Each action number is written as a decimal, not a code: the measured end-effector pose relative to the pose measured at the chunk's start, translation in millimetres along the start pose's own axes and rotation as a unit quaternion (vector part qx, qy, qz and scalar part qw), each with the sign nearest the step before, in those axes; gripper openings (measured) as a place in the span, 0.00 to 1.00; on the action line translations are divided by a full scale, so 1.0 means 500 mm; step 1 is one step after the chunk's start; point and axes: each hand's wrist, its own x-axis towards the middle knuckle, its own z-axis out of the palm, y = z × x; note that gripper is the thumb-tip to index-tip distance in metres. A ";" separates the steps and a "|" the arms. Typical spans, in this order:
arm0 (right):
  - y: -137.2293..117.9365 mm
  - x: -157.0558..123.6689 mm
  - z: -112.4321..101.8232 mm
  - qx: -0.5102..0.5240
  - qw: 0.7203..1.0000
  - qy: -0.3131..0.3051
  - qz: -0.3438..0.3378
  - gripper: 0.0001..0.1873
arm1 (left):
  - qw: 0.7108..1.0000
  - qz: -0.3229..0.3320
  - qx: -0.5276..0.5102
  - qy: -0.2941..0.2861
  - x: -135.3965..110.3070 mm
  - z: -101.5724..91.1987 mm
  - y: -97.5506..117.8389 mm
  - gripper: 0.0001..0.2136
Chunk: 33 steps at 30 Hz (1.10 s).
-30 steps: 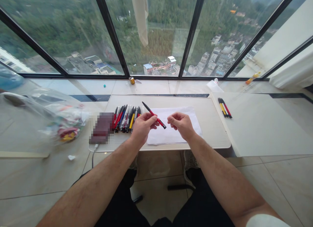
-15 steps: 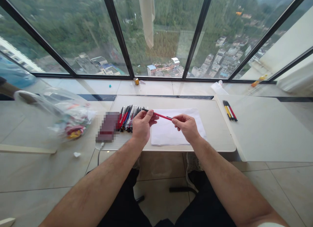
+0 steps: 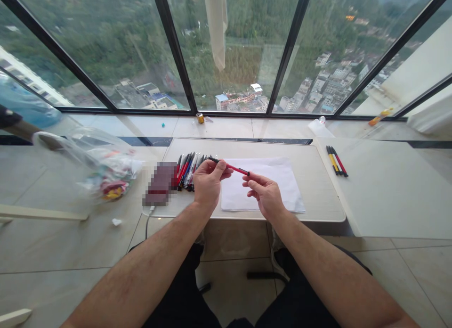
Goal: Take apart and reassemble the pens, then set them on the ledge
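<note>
A red pen with black ends is held slantwise above the white paper. My left hand pinches it near its left end between thumb and fingers. At the pen's right end, my right hand has its fingers apart, the index fingertip at or against the black tip; whether it touches is hard to see. Close to my left hand, a row of several pens in red, black, blue and clear lies on the white table.
A blurred-out dark device with a cable lies on the table's left. Three pens, yellow and red with black parts, rest on the right-hand board. A plastic bag stands left; a can sits by the window.
My right hand's fingers have loosened and spread, uncovering the pen's black right end. My left hand keeps its pinch. The whole view has shifted slightly.
</note>
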 end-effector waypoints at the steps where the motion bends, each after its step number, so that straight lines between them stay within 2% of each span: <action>1: 0.000 -0.001 0.002 0.002 1.000 -0.001 0.000 0.19 | 1.000 0.000 0.001 0.002 0.000 0.000 0.001 0.18; 6: -0.006 0.005 0.008 0.019 0.999 0.037 -0.020 0.20 | 1.000 -0.005 -0.001 0.008 -0.003 0.005 0.001 0.18; 12: -0.008 0.012 0.002 0.044 0.998 0.054 -0.010 0.20 | 1.000 -0.012 -0.023 -0.002 -0.006 0.008 -0.004 0.18; 20: -0.013 0.011 0.001 0.075 0.996 0.047 0.002 0.19 | 0.999 -0.018 -0.044 -0.015 -0.011 0.012 -0.007 0.17; 27: -0.018 0.002 0.001 0.061 0.998 0.023 -0.012 0.21 | 0.999 -0.002 -0.043 -0.015 -0.009 0.010 -0.004 0.15; 33: -0.018 0.010 0.004 0.057 0.996 0.062 -0.020 0.21 | 0.999 0.003 -0.038 -0.016 -0.012 0.011 -0.003 0.16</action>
